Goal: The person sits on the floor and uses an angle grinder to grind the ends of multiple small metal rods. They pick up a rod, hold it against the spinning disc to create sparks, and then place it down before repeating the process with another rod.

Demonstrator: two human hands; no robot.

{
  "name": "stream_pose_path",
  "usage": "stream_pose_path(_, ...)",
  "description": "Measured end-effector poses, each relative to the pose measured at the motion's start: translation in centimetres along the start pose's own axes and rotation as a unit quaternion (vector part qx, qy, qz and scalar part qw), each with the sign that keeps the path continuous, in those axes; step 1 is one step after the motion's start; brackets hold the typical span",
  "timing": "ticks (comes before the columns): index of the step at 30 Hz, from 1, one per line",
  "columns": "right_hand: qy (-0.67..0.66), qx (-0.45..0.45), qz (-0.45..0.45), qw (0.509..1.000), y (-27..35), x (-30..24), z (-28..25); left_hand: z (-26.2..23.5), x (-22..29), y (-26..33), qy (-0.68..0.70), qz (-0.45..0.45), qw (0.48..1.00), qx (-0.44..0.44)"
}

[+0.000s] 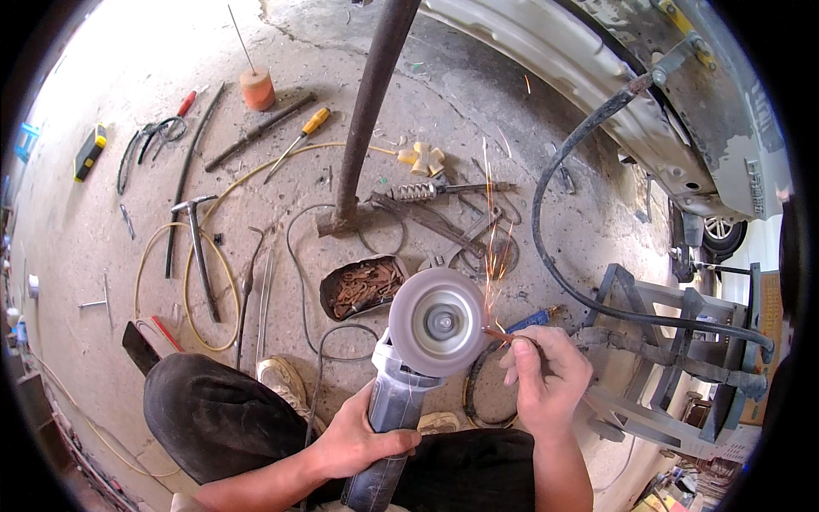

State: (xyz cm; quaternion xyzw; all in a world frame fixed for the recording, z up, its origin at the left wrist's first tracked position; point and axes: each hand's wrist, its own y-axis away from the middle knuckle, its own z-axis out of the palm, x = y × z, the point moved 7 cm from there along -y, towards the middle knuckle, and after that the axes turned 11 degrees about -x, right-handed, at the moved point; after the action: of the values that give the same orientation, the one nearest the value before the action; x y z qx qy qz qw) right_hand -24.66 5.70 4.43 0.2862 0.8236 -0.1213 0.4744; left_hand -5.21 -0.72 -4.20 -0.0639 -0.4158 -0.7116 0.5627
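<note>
My left hand (360, 437) is wrapped round the body of an angle grinder (396, 405), its disc tilted up to face me. At the right edge of the grinding wheel (406, 334), my right hand (550, 382) pinches a small reddish-brown metal piece (498, 334) between thumb and fingers. Bright orange sparks (490, 256) fly up and away from where the piece meets the wheel. Just beyond the grinder, to the left, sits a cut-open container (328, 299) with many similar brown pieces (367, 286) inside.
A thick metal pole (367, 111) stands in front of me. Around it lie a hammer (199, 256), a yellow screwdriver (312, 124), an adjustable wrench (461, 241) and a yellow cable (256, 168). A black hose (539, 218) arcs down on the right, beside a metal frame (674, 299) and a vehicle body (546, 51).
</note>
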Motion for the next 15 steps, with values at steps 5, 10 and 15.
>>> stream_pose_path(5, 0.012, -0.002, -0.01, 1.0, 0.09, -0.07, -0.03, -0.11, -0.07, -0.01, -0.018, 0.005, 1.0, 0.002)
stream_pose_path(10, 0.014, -0.013, 0.0, 1.0, 0.09, 0.03, 0.05, -0.17, -0.11, -0.02, -0.012, -0.002, 1.0, 0.002)
stream_pose_path(15, 0.012, -0.01, -0.009, 1.0, 0.09, -0.19, 0.41, -0.24, -0.37, -0.03, -0.012, -0.004, 1.0, 0.003)
